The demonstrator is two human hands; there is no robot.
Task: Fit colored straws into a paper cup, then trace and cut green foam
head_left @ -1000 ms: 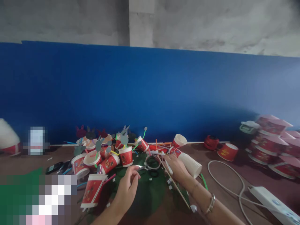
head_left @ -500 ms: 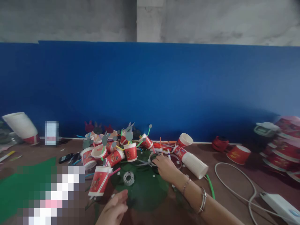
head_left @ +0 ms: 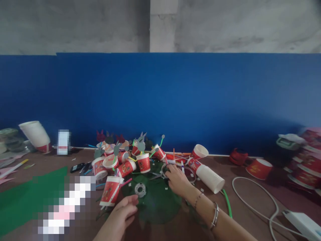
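Observation:
My right hand (head_left: 177,180) reaches over the table, its curled fingers on the handles of a pair of scissors (head_left: 157,175). The blades point left, and the fingers partly cover the handles. My left hand (head_left: 125,210) is open with loosely stretched fingers, holding nothing. It is just below a roll of tape (head_left: 140,190) and right of a tilted red paper cup (head_left: 110,191). Behind the hands stands a cluster of red paper cups (head_left: 143,163) with coloured pipe cleaners and grey rabbit-shaped cutouts (head_left: 141,144).
A stack of paper cups (head_left: 210,179) lies right of my right hand. Further right are a white cable (head_left: 250,184), a power strip (head_left: 302,222) and an upturned red cup (head_left: 259,169). Green sheet (head_left: 32,190) covers the left side. A blue panel (head_left: 175,100) rises behind.
The view has turned slightly left. My left hand has moved a little forward, closer to the tape roll and the tilted cup. My right hand stays at the scissors.

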